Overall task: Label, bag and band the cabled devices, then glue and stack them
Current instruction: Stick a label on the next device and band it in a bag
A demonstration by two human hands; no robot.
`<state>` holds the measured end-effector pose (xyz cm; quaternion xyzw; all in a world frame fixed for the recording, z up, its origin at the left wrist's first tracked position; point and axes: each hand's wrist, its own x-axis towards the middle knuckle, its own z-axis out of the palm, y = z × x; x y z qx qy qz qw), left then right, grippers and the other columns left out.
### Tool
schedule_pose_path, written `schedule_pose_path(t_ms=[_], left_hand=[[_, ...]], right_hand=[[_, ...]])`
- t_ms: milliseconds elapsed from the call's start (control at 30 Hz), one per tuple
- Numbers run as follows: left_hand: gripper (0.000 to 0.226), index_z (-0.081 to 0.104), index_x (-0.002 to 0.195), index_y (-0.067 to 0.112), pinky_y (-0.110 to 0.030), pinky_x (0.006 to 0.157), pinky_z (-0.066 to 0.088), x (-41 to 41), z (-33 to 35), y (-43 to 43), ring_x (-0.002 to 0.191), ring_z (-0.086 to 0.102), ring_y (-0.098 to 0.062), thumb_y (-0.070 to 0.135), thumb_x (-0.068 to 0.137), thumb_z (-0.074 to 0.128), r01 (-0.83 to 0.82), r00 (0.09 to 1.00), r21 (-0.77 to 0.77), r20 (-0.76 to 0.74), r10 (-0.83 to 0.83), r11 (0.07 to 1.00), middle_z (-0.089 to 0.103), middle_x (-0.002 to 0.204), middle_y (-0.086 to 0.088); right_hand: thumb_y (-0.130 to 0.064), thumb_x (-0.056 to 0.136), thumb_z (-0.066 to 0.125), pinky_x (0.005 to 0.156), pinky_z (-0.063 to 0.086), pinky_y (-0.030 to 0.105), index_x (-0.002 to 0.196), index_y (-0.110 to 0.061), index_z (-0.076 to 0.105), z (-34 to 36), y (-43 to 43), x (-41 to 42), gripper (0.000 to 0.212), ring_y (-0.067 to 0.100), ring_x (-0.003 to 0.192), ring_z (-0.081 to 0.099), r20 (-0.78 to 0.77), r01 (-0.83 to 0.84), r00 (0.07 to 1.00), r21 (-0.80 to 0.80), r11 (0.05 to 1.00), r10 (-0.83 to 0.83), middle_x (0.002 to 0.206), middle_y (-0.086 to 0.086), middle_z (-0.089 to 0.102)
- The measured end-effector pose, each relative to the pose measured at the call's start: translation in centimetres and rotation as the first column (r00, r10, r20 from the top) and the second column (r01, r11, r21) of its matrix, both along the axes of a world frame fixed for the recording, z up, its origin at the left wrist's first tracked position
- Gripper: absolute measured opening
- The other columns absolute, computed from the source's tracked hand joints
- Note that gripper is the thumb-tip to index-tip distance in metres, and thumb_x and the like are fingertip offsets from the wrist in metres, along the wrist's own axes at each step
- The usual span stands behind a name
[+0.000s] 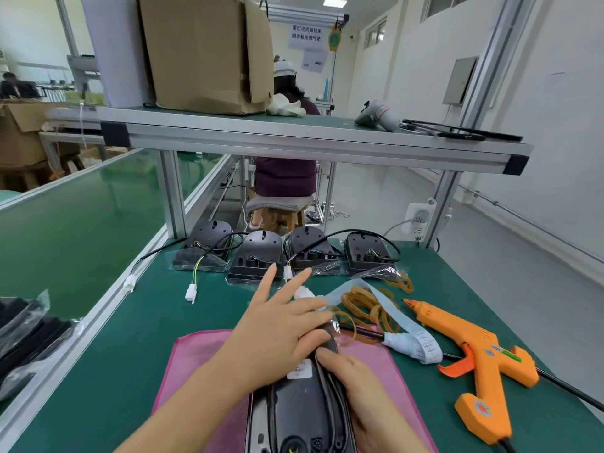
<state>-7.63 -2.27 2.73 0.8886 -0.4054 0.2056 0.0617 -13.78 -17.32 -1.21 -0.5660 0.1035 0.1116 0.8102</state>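
Both hands, left hand (277, 325) flat, right hand (353, 380) gripping, pin the device (300, 407); its bag (333, 325), seemingly half-on, could snag and tear.

There is one view only, from a wide-angle camera worn on the person's head. It looks forward and down along the green desk (137, 322), sitting close over the near end, where the left hand (277, 331) and right hand (362, 387) fill the lower middle of the frame. Farther up, the view reaches an aluminium shelf (294, 138) crossing the frame and the room beyond it. Straight lines bow toward the picture's edges.
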Motion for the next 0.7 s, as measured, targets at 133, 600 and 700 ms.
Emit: schedule_pose_path(t_ms=[133,600,700], left_hand=[[0.039,0.073,0.096,0.042,-0.063,0.108,0.032,0.6,-0.3,-0.7,0.115,0.060,-0.017,0.052,0.089,0.036,-0.083,0.996,0.023,-0.007,0.083,0.996,0.068,0.086,0.023],[0.045,0.060,0.130,0.030,-0.038,0.096,0.047,11.5,-0.2,-12.0,0.119,0.052,-0.026,0.005,0.095,0.045,0.086,0.824,0.394,-0.545,0.157,0.915,0.058,0.133,0.000],[0.038,0.063,0.126,0.024,-0.032,0.084,0.045,11.9,-0.9,-12.5,0.110,0.057,-0.027,0.010,0.092,0.055,0.112,0.825,0.475,-0.535,0.184,0.873,0.063,0.125,-0.001]], right_hand=[[-0.012,0.087,0.063,0.091,0.054,0.043,0.106,0.001,0.070,-0.8,-0.7,0.4,0.025,0.035,0.102,0.068,-0.050,0.048,0.997,-0.164,0.985,-0.057,0.101,0.021,0.073],[-0.028,0.056,0.071,0.093,0.051,0.043,0.113,0.007,0.060,-2.2,-0.6,2.0,0.067,0.036,0.100,0.067,-0.097,0.012,0.995,-0.216,0.976,-0.034,0.110,0.027,0.068],[-0.028,0.056,0.071,0.093,0.051,0.044,0.112,0.006,0.060,-2.6,-0.8,2.1,0.066,0.035,0.100,0.066,-0.106,-0.003,0.994,-0.213,0.977,-0.020,0.109,0.026,0.068]])
